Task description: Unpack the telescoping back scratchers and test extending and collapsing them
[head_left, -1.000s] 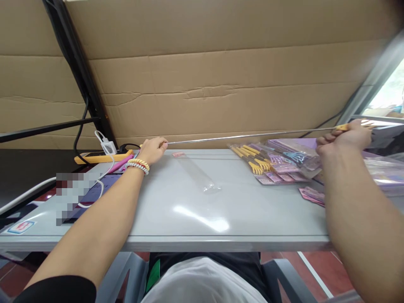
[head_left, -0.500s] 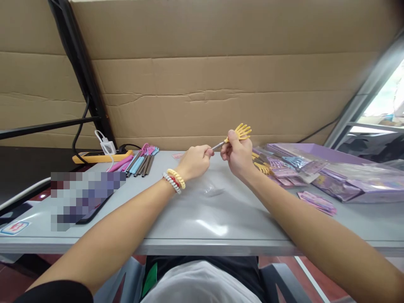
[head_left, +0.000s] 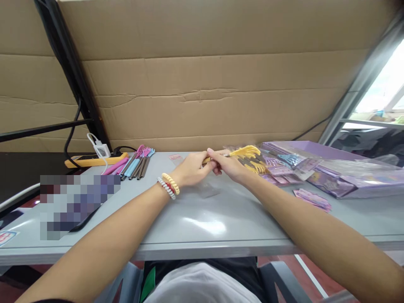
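A yellow telescopic back scratcher [head_left: 247, 151] is held between my hands over the desk, its claw-shaped head pointing right. My left hand [head_left: 191, 168] is closed on the handle end, where a bit of yellow shows at the fingers. Against it, my right hand [head_left: 232, 165] grips the metal rod, with the claw head sticking out past the knuckles. Most of the rod and handle is hidden by my fingers. Other yellow back scratchers [head_left: 257, 167] lie just beyond my right wrist. A clear plastic bag [head_left: 206, 191] rests on the desk below my hands.
Pink, blue and dark-handled back scratchers [head_left: 137, 164] lie at the left, near a yellow power strip [head_left: 94, 160] with a white plug. Purple boxes [head_left: 362, 181] with plastic wrapping and purple cards [head_left: 312, 199] are on the right. Cardboard [head_left: 202, 75] lines the back.
My hands have come together; the exposed rod between them is now covered. My right hand has moved down onto the rod, and the claw head has tipped from upward to nearly level.
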`<action>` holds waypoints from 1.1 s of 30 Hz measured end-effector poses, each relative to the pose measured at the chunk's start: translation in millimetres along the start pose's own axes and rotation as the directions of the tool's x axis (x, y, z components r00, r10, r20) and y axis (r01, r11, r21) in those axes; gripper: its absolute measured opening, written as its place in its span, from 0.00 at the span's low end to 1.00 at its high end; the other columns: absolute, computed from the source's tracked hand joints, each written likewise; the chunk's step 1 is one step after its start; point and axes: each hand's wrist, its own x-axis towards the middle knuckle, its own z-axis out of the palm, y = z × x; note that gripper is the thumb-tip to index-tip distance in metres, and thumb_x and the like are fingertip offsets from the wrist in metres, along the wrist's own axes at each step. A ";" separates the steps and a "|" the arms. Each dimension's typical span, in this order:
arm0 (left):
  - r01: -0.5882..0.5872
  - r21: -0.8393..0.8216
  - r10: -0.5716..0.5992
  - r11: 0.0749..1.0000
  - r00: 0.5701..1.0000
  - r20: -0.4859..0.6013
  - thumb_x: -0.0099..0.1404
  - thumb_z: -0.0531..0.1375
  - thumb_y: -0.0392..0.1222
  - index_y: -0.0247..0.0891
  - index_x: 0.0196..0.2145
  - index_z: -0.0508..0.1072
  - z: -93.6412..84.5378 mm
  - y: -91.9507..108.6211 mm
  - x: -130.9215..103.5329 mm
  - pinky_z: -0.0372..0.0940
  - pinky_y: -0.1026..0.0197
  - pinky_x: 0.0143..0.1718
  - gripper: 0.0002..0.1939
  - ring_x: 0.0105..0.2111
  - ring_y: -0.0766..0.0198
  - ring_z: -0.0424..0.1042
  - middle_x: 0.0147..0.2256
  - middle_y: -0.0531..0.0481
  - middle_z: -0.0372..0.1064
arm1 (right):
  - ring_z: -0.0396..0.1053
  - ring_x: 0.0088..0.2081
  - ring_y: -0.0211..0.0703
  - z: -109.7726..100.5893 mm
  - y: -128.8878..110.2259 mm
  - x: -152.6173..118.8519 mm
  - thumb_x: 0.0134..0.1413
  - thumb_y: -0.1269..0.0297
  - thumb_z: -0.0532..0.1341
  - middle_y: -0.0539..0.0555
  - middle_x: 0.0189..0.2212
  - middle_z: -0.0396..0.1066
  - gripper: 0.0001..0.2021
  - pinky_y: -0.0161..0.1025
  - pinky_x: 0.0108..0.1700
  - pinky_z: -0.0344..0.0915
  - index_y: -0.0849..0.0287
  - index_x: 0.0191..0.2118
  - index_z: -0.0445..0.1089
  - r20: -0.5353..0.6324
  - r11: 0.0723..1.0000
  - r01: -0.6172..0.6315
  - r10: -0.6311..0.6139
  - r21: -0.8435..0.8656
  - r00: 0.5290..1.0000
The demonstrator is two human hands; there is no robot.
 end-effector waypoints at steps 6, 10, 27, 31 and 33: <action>-0.009 0.154 -0.005 0.988 0.996 0.089 0.68 0.46 0.48 0.38 0.33 0.72 -12.9 -19.0 -3.2 0.59 0.64 0.36 0.18 0.34 0.64 0.69 0.34 0.51 0.73 | 0.54 0.20 0.31 -3.1 -10.4 -5.9 0.54 0.46 0.53 0.47 0.15 0.56 0.24 0.33 0.24 0.51 0.60 0.17 0.58 0.007 0.946 0.130 -0.134 -0.296 0.991; 0.161 0.255 -0.154 0.953 0.987 -0.048 0.67 0.45 0.55 0.37 0.27 0.65 -19.2 -31.5 -6.2 0.52 0.64 0.26 0.22 0.26 0.66 0.63 0.26 0.52 0.66 | 0.58 0.20 0.32 -4.2 -11.9 -5.6 0.47 0.51 0.62 0.45 0.17 0.60 0.15 0.32 0.23 0.54 0.59 0.30 0.65 -0.139 0.970 0.156 -0.183 -0.188 0.973; 0.159 0.065 -0.155 0.985 0.986 -0.061 0.66 0.43 0.54 0.39 0.22 0.53 -11.3 -16.6 6.4 0.49 0.64 0.25 0.21 0.22 0.69 0.52 0.20 0.57 0.51 | 0.63 0.19 0.33 -12.1 -24.3 8.0 0.34 0.59 0.70 0.50 0.18 0.67 0.13 0.32 0.20 0.58 0.64 0.23 0.71 -0.344 0.943 0.265 -0.186 0.201 0.920; 0.208 0.099 -0.204 0.973 0.978 -0.054 0.66 0.43 0.54 0.39 0.21 0.54 -15.4 -21.4 4.3 0.49 0.64 0.26 0.21 0.22 0.68 0.53 0.20 0.56 0.53 | 0.61 0.18 0.30 -43.0 -33.5 5.3 0.35 0.58 0.70 0.48 0.16 0.65 0.14 0.30 0.20 0.59 0.63 0.23 0.68 -0.539 0.933 0.295 -0.144 0.204 0.830; 0.249 0.143 -0.247 0.958 0.968 -0.032 0.66 0.44 0.54 0.39 0.21 0.54 -16.4 -26.1 2.5 0.49 0.63 0.26 0.21 0.23 0.67 0.54 0.20 0.56 0.55 | 0.60 0.17 0.28 -61.0 -33.3 4.0 0.37 0.58 0.70 0.46 0.16 0.63 0.15 0.28 0.18 0.56 0.62 0.24 0.67 -0.628 0.927 0.313 -0.121 0.204 0.769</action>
